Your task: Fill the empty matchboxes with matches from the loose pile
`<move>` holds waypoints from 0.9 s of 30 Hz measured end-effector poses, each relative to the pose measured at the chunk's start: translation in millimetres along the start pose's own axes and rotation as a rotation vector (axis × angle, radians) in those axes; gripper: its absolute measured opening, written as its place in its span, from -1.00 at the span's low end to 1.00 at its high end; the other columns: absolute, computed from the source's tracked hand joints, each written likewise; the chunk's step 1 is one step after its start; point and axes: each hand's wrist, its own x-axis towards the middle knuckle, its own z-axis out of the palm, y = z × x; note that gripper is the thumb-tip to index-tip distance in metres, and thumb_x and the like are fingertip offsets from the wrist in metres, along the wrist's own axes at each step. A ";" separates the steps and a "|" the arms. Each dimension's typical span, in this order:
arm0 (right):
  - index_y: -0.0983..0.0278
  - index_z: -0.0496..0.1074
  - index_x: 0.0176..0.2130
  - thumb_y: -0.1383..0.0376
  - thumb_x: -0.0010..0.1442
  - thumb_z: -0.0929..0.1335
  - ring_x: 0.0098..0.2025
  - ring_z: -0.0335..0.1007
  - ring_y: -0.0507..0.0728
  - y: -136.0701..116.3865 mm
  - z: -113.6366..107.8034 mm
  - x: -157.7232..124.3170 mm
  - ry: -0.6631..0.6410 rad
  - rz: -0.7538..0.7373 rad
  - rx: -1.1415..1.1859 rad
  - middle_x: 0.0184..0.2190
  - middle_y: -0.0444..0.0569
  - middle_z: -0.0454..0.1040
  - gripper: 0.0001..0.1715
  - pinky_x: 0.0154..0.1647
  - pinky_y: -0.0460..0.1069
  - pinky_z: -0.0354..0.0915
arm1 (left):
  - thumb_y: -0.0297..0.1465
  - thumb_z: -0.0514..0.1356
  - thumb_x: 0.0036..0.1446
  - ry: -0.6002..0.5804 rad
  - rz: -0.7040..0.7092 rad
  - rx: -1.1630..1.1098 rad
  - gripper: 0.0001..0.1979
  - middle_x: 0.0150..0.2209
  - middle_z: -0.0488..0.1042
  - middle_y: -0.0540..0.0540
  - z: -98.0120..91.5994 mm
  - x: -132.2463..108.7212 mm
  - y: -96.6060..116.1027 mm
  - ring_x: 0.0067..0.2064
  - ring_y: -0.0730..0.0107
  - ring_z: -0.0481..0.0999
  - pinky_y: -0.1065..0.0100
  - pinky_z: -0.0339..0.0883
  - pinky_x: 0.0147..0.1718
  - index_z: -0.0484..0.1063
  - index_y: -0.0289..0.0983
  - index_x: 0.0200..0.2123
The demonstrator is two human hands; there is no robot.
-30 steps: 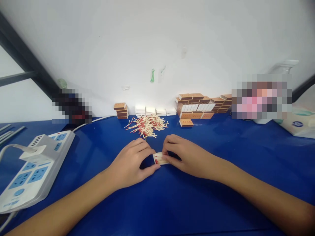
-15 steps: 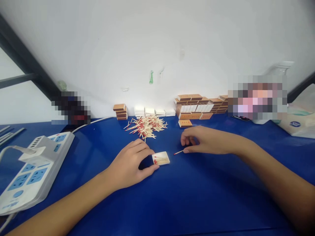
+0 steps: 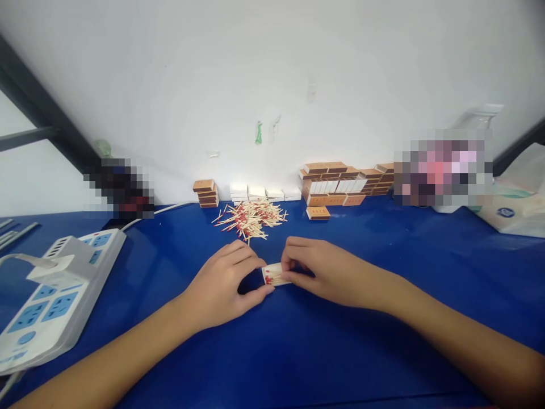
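My left hand (image 3: 230, 281) grips a small white matchbox tray (image 3: 275, 267) at its left end, between thumb and fingers, low over the blue table. Several red-headed matches (image 3: 272, 278) lie inside it, heads toward the left. My right hand (image 3: 321, 270) is closed in a pinch over the tray's right part, with a match between the fingertips, mostly hidden by them. Beyond both hands lies a loose heap of matches (image 3: 254, 218).
Behind the heap stand white trays (image 3: 256, 193) in stacks. Brown matchboxes are piled at the left (image 3: 207, 196) and in a larger stack (image 3: 326, 199) at the right. A power strip (image 3: 80, 307) lies at the left, a plastic packet (image 3: 517, 210) at the far right.
My right hand has moved left with its match, from the table beside the tray to over it. My left hand keeps its hold on the tray.
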 end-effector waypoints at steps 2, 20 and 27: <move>0.24 0.47 -0.22 0.35 0.39 0.34 -0.27 0.37 0.07 -0.3 5.1 0.0 -0.023 -0.004 0.012 -0.22 -0.07 0.48 -0.90 -0.28 -0.02 0.23 | -0.27 0.32 0.29 -0.008 -0.002 -0.003 -0.78 -0.19 0.57 -0.16 -0.3 0.2 -0.2 -0.14 0.17 0.50 0.10 0.46 -0.08 0.53 -0.27 -0.08; 0.26 0.51 -0.24 0.20 0.42 0.34 -0.39 0.32 0.05 25.6 6.5 10.5 0.058 0.056 0.065 -0.39 -0.11 0.49 -0.77 -0.37 -0.04 0.18 | -0.26 0.32 0.29 -0.021 -0.010 0.007 -0.76 -0.20 0.57 -0.16 -1.0 -1.7 -1.3 -0.12 0.14 0.51 0.10 0.45 -0.06 0.53 -0.28 -0.08; 0.26 0.53 -0.24 0.11 0.40 0.35 -0.42 0.32 0.04 26.1 4.8 12.4 0.019 0.070 0.170 -0.41 -0.12 0.50 -0.70 -0.40 -0.05 0.21 | -0.25 0.32 0.29 -0.020 -0.017 0.027 -0.75 -0.20 0.57 -0.17 -0.8 -3.3 -1.6 -0.10 0.11 0.50 0.08 0.46 -0.05 0.54 -0.28 -0.07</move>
